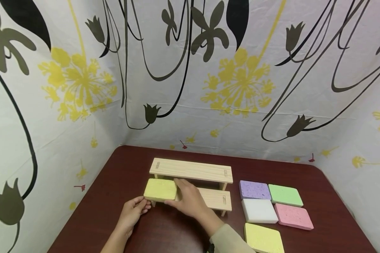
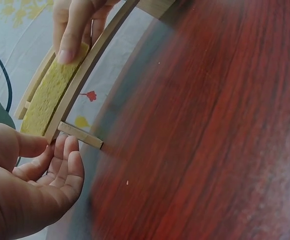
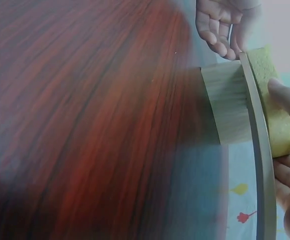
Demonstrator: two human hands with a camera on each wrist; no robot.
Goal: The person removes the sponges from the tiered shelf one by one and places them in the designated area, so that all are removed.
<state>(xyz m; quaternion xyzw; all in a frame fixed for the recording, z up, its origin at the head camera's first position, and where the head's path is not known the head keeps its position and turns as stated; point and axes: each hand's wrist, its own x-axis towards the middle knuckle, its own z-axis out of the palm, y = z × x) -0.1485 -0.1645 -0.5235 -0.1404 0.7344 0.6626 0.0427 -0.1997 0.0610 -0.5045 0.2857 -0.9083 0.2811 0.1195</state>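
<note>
A yellow sponge (image 1: 160,189) lies flat on the left end of the front wooden stand (image 1: 213,199), a low bench-like board on short legs. My right hand (image 1: 190,198) holds the sponge by its right end, thumb on the front side and fingers behind. At the left end, my left hand (image 1: 131,214) has its thumb and forefinger tips right at the corner of sponge and board. Its other fingers are loosely bent below, beside a stand leg (image 2: 82,136). Behind stands a second, taller wooden stand (image 1: 191,169) with a bare top.
To the right on the dark red table (image 1: 174,232) lie a purple sponge (image 1: 254,190), a green sponge (image 1: 285,195), a white sponge (image 1: 259,211), a pink sponge (image 1: 293,216) and another yellow sponge (image 1: 264,238). A patterned cloth (image 1: 190,80) hangs around the table.
</note>
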